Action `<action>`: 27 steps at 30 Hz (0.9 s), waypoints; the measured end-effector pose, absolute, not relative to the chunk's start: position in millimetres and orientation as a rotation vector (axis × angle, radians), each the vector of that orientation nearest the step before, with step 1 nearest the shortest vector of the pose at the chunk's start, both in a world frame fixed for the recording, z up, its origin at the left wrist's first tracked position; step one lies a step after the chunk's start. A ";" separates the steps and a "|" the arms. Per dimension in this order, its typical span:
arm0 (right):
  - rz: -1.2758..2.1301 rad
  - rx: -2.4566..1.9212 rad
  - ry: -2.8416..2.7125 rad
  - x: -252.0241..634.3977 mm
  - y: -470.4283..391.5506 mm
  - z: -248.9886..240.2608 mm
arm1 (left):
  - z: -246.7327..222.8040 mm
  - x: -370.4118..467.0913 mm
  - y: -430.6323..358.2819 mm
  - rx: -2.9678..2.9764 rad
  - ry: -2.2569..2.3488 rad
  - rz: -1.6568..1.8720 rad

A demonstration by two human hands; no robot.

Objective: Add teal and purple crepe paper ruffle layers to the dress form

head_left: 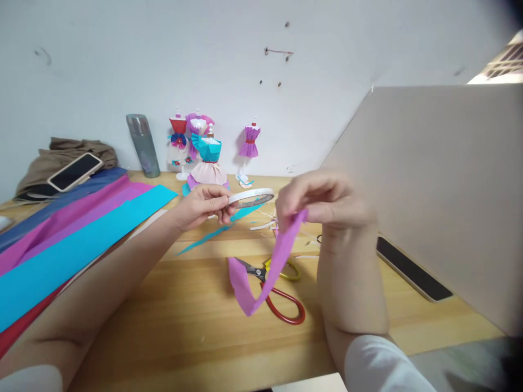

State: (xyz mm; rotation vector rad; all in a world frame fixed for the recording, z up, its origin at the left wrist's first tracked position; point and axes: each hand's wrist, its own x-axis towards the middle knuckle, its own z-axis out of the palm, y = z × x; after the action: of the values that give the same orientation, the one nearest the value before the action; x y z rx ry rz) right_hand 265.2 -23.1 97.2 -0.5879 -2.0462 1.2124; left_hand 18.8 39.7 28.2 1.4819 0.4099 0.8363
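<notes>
My left hand pinches the edge of a narrow roll of white tape, held above the table. Between the thumb and fingers of my right hand is one end of a purple crepe paper strip. The strip hangs down, folds back up at its lowest point and partly covers a pair of scissors on the table. One scissor handle is red, the other yellow. Behind the tape roll, a thin blue paper strip and white scraps lie on the wood.
Small dress forms in paper dresses stand by the wall, with a purple one apart. A flask stands left of them. Coloured paper sheets cover the left side, near a phone on brown cloth. Another dark device lies right, beside a grey panel.
</notes>
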 end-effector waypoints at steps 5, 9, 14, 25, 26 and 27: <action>1.250 -0.498 -1.959 252.9 -20.9 101.0 | 33.0 14.2 42.9 1.378 0.394 0.979; 1.148 -0.622 -1.888 257.3 -17.1 98.4 | 35.7 10.3 44.8 1.346 0.339 0.955; 1.066 -0.727 -1.955 257.3 -14.1 94.9 | 33.5 9.6 49.4 1.321 0.327 0.948; 0.838 -0.649 -2.253 244.4 -7.3 99.3 | 28.1 4.3 54.2 1.417 0.374 0.803; 0.898 -0.675 -2.277 243.7 -5.8 97.9 | 25.6 6.1 54.1 1.414 0.386 0.789; 0.958 -0.707 -2.289 242.9 -4.3 96.5 | 22.5 8.6 53.8 1.405 0.403 0.778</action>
State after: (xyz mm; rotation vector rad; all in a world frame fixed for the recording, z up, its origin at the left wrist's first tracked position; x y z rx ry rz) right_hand 242.9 -4.3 96.5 -0.7069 -2.2892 0.9584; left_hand 8.6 53.8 22.5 1.4053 0.4033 0.7783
